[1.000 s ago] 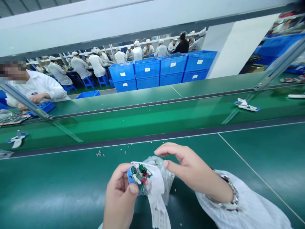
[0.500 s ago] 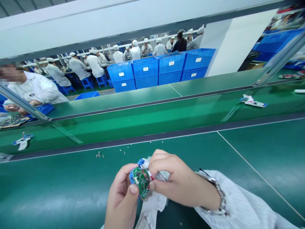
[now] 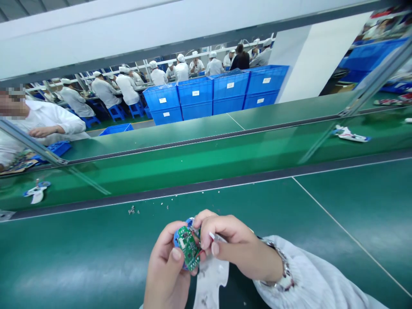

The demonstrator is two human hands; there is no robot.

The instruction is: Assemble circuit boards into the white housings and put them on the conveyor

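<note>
My left hand (image 3: 172, 262) is closed round a green circuit board (image 3: 188, 246) set against a blue and white plastic housing, the thumb pressing on the board's near face. Right beside it, my right hand (image 3: 228, 240) pinches a small white wire connector (image 3: 211, 236) between thumb and fingers. A short red wire (image 3: 201, 252) shows between the board and the right fingers. Below the hands hangs a white plastic shell (image 3: 210, 279), apparently part of the same housing. My fingers hide the upper part of the housing.
Small screws (image 3: 131, 210) and white bits lie near the bench's far edge. Beyond it, a green conveyor belt (image 3: 154, 165) carries a white-blue part (image 3: 37, 193) at left and another (image 3: 350, 134) at right. Blue crates (image 3: 195, 92) and seated co-workers are farther back; one person sits at far left.
My right hand has shifted slightly down and turned, and the white connector now shows at its fingertips. Both parts on the belt have moved right. The far-left co-worker's arm has moved.
</note>
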